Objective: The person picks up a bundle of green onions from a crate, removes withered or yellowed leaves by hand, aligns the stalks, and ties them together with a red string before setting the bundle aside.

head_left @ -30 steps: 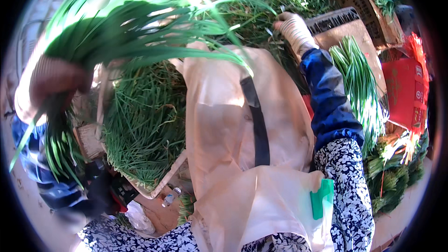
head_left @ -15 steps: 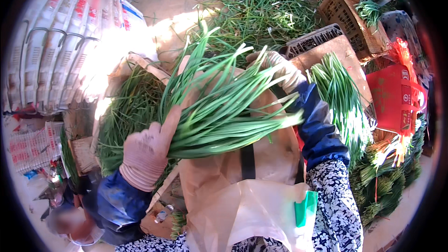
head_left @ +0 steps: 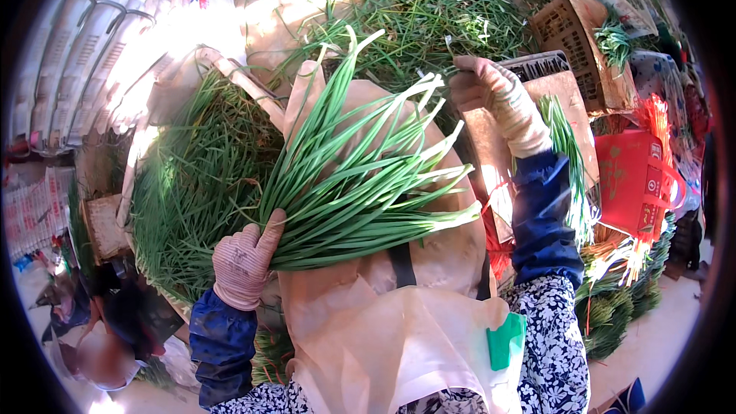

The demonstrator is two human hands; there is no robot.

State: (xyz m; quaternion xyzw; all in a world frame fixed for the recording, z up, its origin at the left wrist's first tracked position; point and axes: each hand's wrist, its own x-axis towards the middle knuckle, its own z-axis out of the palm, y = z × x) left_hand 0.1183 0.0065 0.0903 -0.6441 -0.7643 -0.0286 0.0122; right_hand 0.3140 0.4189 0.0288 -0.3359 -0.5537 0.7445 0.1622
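One-handed, grips green stalks (head_left: 360, 176), fanned from centre-left toward upper right, with nearer left hand (head_left: 242, 264); cannot tell grip of curled right hand (head_left: 498, 100).

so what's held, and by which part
The left hand grips green stalks at their gathered part, away from the pale ends; whether the right hand holds anything is unclear.

A produce-sorting workplace, shown by heaped greens (head_left: 441, 11), stacked bunches (head_left: 609, 322) and a crate (head_left: 566, 40)
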